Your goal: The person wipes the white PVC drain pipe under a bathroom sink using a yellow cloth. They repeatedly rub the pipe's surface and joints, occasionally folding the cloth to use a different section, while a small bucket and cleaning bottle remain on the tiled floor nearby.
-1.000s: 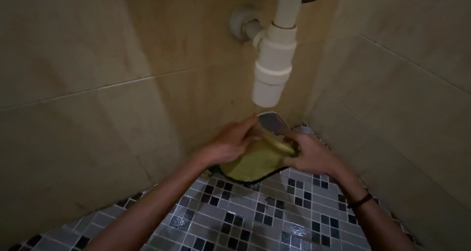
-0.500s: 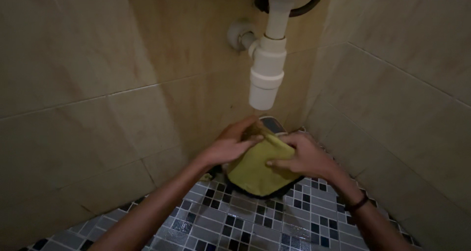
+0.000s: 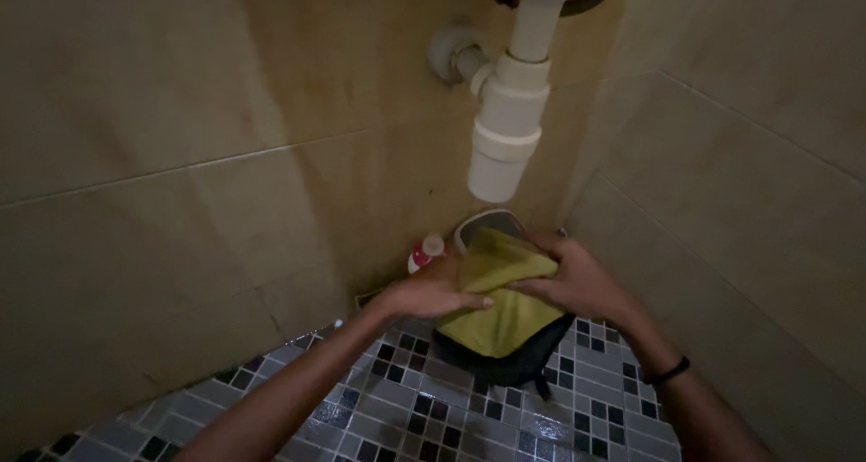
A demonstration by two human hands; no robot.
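A yellow-green cloth (image 3: 499, 300) with a dark underside lies bunched on the mosaic floor in the corner, under the white sink trap (image 3: 507, 128). My left hand (image 3: 431, 292) rests on the cloth's left edge with the fingers laid across it. My right hand (image 3: 577, 280) grips the cloth's upper right part, a dark band on that wrist. Behind the cloth a grey rounded object (image 3: 487, 222) leans in the corner, mostly hidden.
A small red and white bottle (image 3: 422, 251) stands against the beige tiled wall (image 3: 180, 155) left of the cloth. A second tiled wall (image 3: 749, 182) closes the right side. The floor (image 3: 433, 408) is wet blue and grey mosaic tile.
The cloth has been pulled down and folded over, exposing its dark underside. My left hand has slid lower, uncovering the small bottle. The view shifted slightly.
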